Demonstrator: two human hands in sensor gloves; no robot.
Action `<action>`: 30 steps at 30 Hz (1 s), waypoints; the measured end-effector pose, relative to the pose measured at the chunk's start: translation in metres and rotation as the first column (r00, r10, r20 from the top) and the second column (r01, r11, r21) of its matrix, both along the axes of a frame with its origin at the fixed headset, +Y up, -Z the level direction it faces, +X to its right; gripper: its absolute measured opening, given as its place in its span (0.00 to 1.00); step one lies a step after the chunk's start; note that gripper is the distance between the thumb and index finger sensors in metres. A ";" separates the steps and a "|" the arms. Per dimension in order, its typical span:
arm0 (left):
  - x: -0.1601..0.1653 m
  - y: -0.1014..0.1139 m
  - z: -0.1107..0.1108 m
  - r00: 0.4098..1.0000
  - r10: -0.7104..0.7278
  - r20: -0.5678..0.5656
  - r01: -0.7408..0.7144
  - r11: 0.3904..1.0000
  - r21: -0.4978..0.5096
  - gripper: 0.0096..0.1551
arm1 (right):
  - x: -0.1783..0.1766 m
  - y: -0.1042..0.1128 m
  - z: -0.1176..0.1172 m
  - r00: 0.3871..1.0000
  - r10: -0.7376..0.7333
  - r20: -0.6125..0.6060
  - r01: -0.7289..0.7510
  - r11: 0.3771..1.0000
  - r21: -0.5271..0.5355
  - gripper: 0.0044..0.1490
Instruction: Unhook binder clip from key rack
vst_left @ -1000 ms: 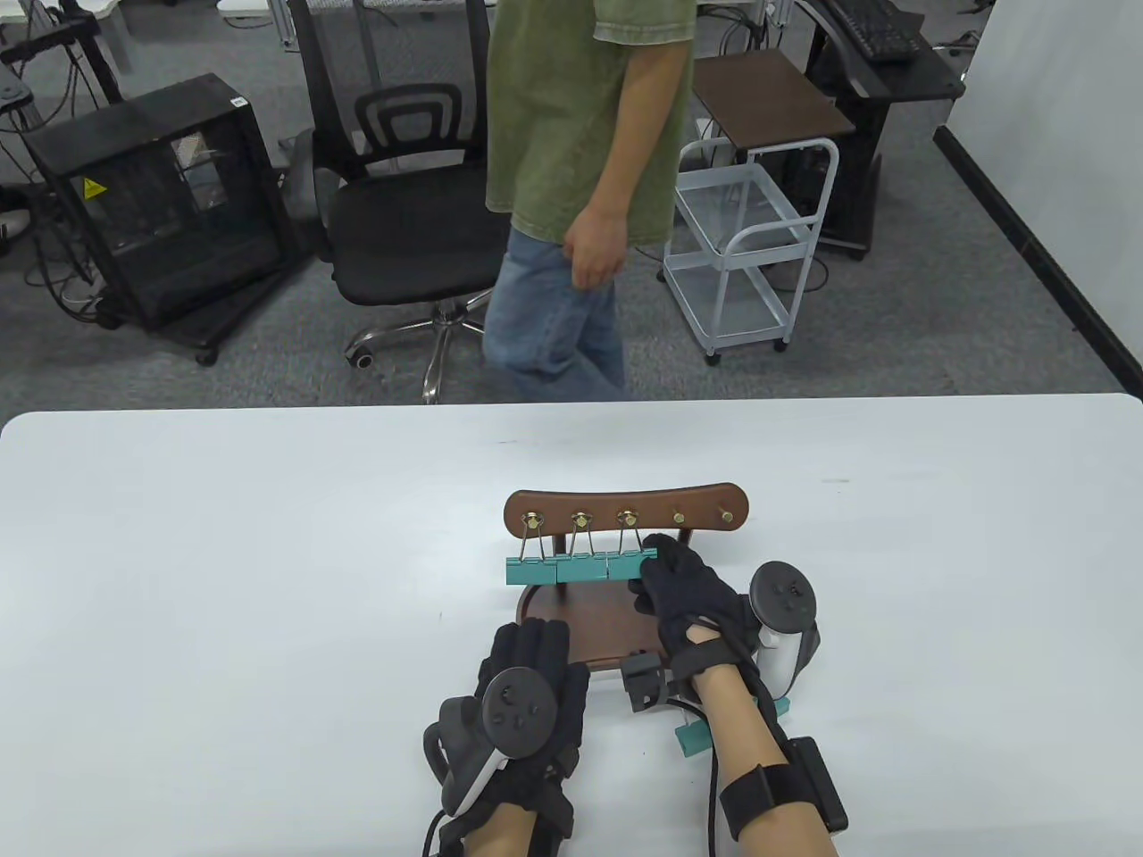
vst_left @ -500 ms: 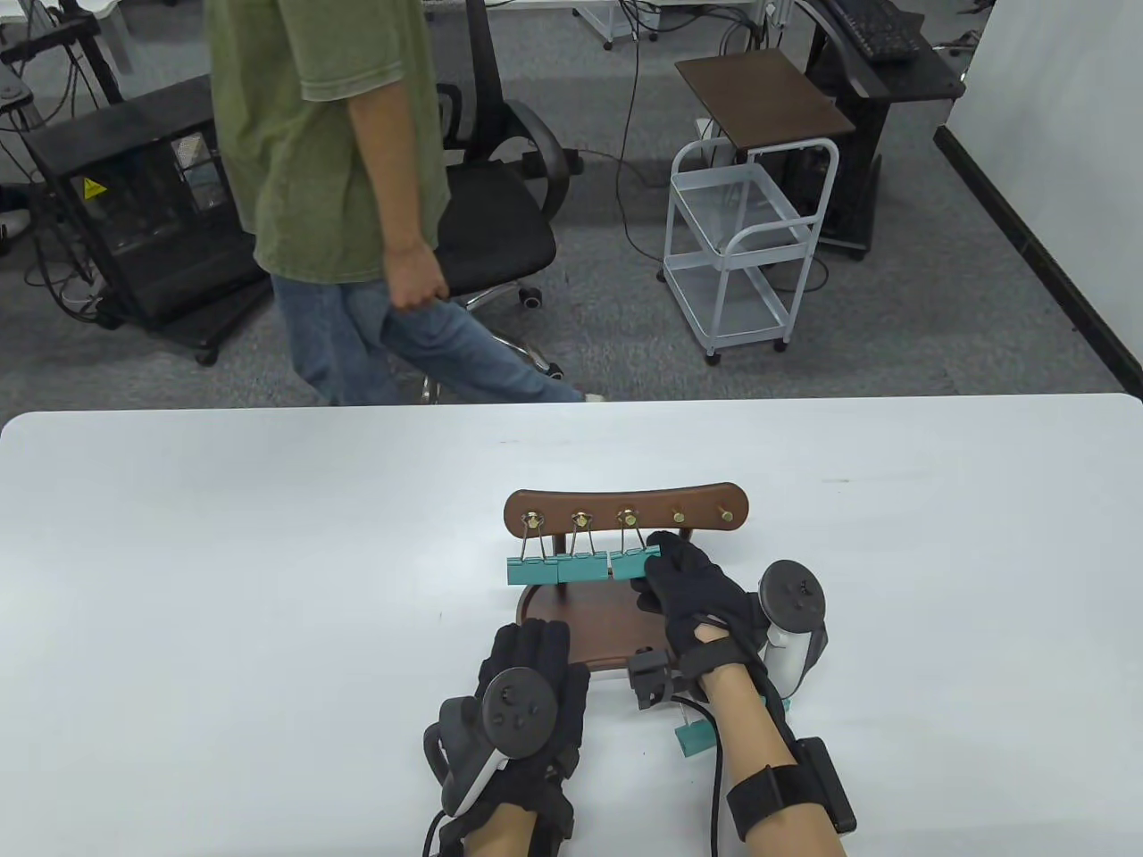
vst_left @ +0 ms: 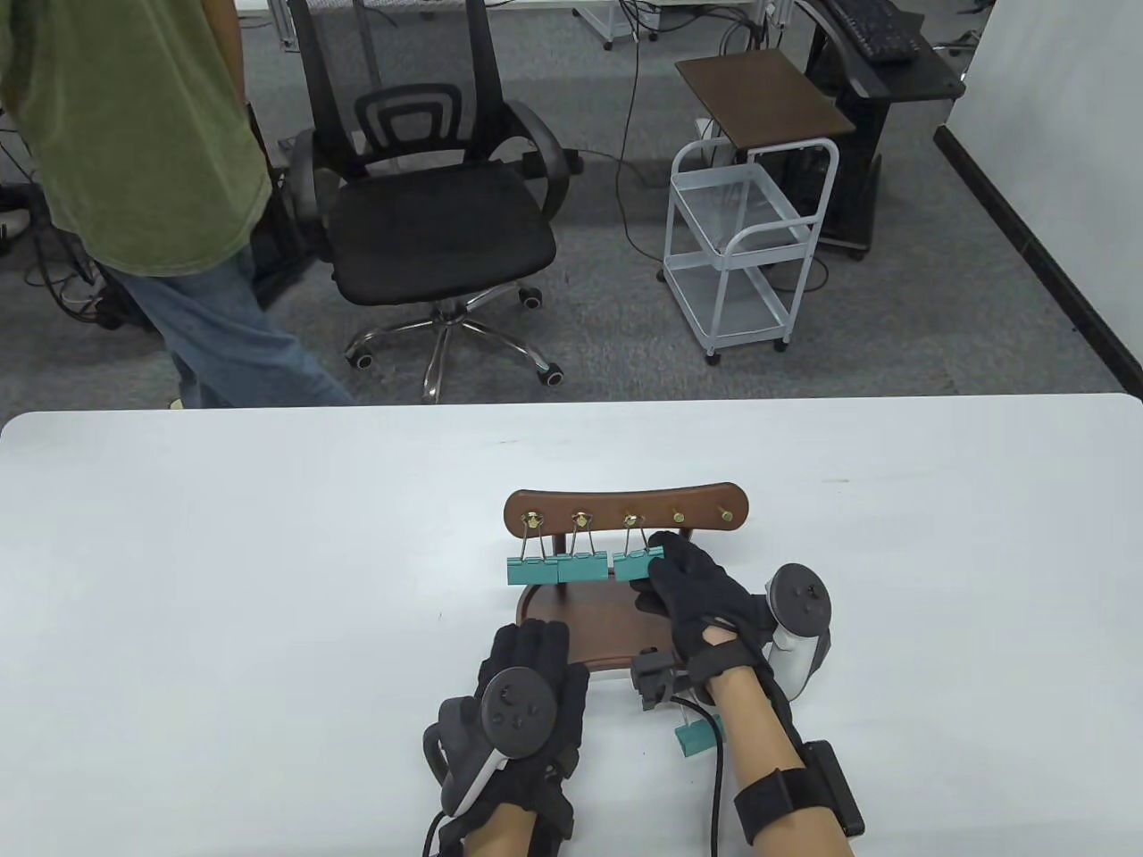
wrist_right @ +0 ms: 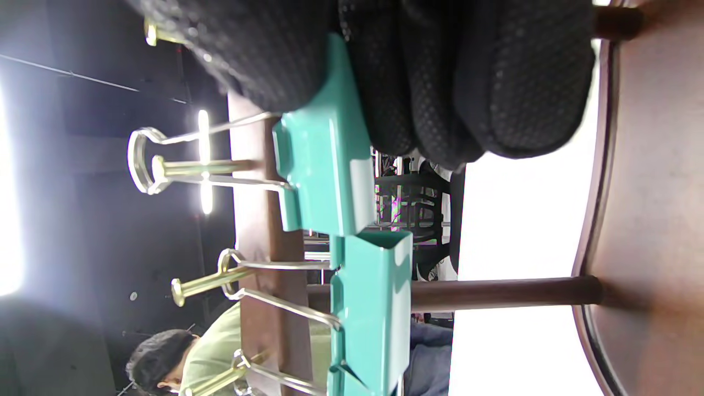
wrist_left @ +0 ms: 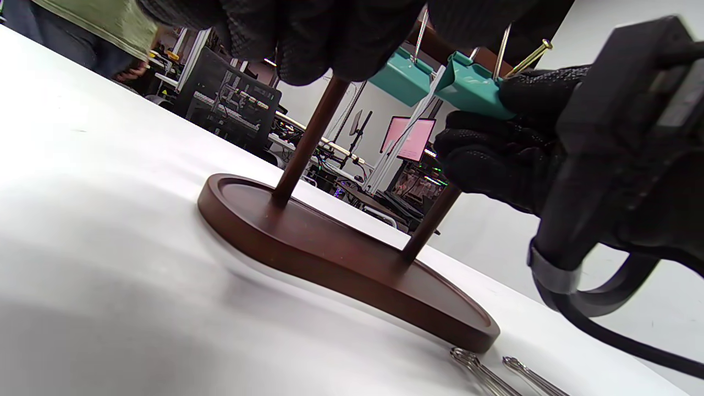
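white table (vst_left: pixel 223 553) with rounded corners, grey carpet floor beyond it. behind the table: black mesh office chair (vst_left: pixel 429 214) on a chrome star base, white wire trolley (vst_left: pixel 746 241) with a brown top, black desk with a keyboard (vst_left: pixel 880 27) at upper right, white wall panel far right. a person in a green t-shirt (vst_left: pixel 125 143) and jeans stands at the far left edge. dark wooden key rack (vst_left: pixel 625 509) stands mid-table on an oval base, five brass pegs across the top bar; three teal binder clips hang from the left three pegs. right hand (vst_left: pixel 692 589) pinches the body of the rightmost hanging binder clip (vst_left: pixel 632 564) between thumb and fingers, its wire loop around the third peg in the right wrist view (wrist_right: pixel 324 154). left hand (vst_left: pixel 527 678) lies flat, palm down, fingers extended onto the near edge of the rack's base, holding nothing. another teal clip (vst_left: pixel 695 737) lies on the table by the right wrist, partly hidden by the forearm. since half a second ago the gripped clip has shifted slightly rightward, opening a small gap from the middle clip, and its wire leans; the person in green has walked from centre-left to the far left edge, uncovering the chair. no brand or readable writing visible in the current views.
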State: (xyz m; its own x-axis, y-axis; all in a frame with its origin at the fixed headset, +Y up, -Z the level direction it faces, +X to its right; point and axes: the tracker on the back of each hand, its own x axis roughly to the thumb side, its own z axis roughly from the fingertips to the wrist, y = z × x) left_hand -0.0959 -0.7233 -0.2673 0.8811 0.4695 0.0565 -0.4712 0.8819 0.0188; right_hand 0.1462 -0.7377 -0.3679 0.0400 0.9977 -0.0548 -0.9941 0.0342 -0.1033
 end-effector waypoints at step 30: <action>-0.002 0.001 0.001 1.000 -0.011 -0.017 0.011 1.000 -0.005 0.36 | 0.049 -0.009 0.056 0.997 0.046 -0.064 -0.047 0.999 -0.011 0.31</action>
